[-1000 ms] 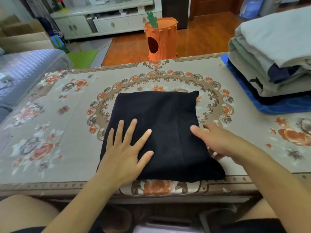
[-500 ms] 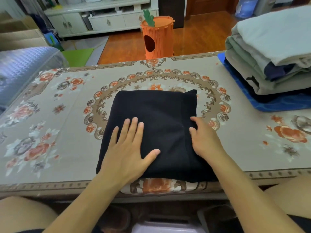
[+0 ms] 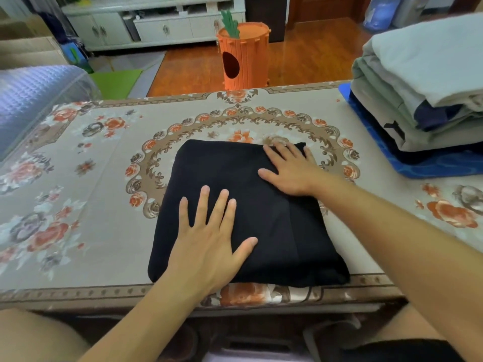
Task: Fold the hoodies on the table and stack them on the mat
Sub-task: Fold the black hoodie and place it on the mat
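Observation:
A black hoodie (image 3: pixel 224 176), folded into a square, lies on the floral table (image 3: pixel 86 231) near its front edge. My left hand (image 3: pixel 211 236) presses flat on its near left part, fingers straight and spread. My right hand (image 3: pixel 290 168) lies flat on its far right part, fingertips close to the far right corner. At the far right a blue mat (image 3: pixel 441 165) carries a stack of folded hoodies (image 3: pixel 423 74) in grey, green, navy and pale tones.
An orange carrot-shaped bin (image 3: pixel 244 56) stands on the wooden floor beyond the table. A blue-grey quilted cover (image 3: pixel 34 100) sits at the left. White cabinets line the back wall. My knees show below the table's front edge.
My right hand slid from the hoodie's near right edge up across it to the far right corner. My left hand stayed pressed on the near left part.

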Available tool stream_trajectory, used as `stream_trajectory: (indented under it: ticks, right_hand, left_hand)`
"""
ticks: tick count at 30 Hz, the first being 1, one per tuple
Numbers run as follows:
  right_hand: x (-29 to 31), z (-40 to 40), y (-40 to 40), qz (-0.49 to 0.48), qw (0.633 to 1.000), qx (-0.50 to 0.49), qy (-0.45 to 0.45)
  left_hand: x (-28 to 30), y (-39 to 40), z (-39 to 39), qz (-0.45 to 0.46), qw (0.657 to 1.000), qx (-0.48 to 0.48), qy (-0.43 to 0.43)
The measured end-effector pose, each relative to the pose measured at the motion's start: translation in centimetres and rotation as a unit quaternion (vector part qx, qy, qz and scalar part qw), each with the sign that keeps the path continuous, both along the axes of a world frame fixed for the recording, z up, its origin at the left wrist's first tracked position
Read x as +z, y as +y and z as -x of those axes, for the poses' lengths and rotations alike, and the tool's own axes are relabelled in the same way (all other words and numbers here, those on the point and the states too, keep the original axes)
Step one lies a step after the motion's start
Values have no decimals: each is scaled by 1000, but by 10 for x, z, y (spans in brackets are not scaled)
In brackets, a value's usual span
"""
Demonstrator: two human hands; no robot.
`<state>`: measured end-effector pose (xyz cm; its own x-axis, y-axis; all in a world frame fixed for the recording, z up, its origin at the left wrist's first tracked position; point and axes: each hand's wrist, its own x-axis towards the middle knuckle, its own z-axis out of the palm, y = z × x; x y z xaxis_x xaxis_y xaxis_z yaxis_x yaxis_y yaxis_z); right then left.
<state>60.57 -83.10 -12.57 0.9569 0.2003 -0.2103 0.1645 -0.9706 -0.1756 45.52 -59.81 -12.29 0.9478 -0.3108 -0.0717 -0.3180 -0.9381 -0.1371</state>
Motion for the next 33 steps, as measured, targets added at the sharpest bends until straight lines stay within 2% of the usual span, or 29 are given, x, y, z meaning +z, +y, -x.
stream_trajectory:
  ticks: [2,5,6,8,10,12,14,15,18,21,22,24,26,27,29,31,33]
  right_hand:
    - [16,-25,-5,14,1000,15,19]
    - [28,-47,-5,-20,999,29,21]
    - [28,-48,-4,-41,998,32,28]
    - [25,-45,-2,-61,997,36,25]
    - [28,-47,0,-38,999,25,-10]
    - [44,-43,1,0,996,-6,-85]
    - [57,-27,-6,-46,986,-78,-143]
    - [56,-13,-12,-93,978,-124,-139]
    - [31,49,-22,-196,960,-192,-53]
    - [25,103,-19,-98,986,-134,13]
    - [36,105,-19,-45,992,-119,0]
    - [59,98,-17,25,987,-115,-112]
    - [83,85,3,-20,966,-78,-245]
    - [89,76,20,-62,960,-39,-269]
    - [81,58,52,-62,961,32,-266]
    - [51,43,58,-10,978,57,-202]
    - [14,34,43,29,991,34,-122]
  left_hand:
    - [2,-2,4,32,999,-27,-8]
    - [1,-22,25,87,983,-160,-1]
    - [-3,-30,30,79,977,-199,-9]
    - [-11,-38,32,54,974,-217,-20]
    - [-7,-35,26,58,971,-228,-34]
    - [3,-19,18,66,954,-281,-76]
    - [15,12,2,56,939,-314,-126]
    - [18,33,-8,48,937,-316,-141]
    - [15,98,-27,61,963,-227,-128]
    - [18,115,-21,127,983,-126,-44]
    - [25,109,-18,155,980,-121,-24]
    - [45,85,-23,214,969,-118,-20]
    - [60,58,-43,275,956,-84,-56]
    - [59,46,-58,277,954,-75,-87]
    - [45,25,-82,201,972,-41,-112]
    - [17,9,-87,98,994,7,-40]
    - [-8,0,-73,70,997,40,0]
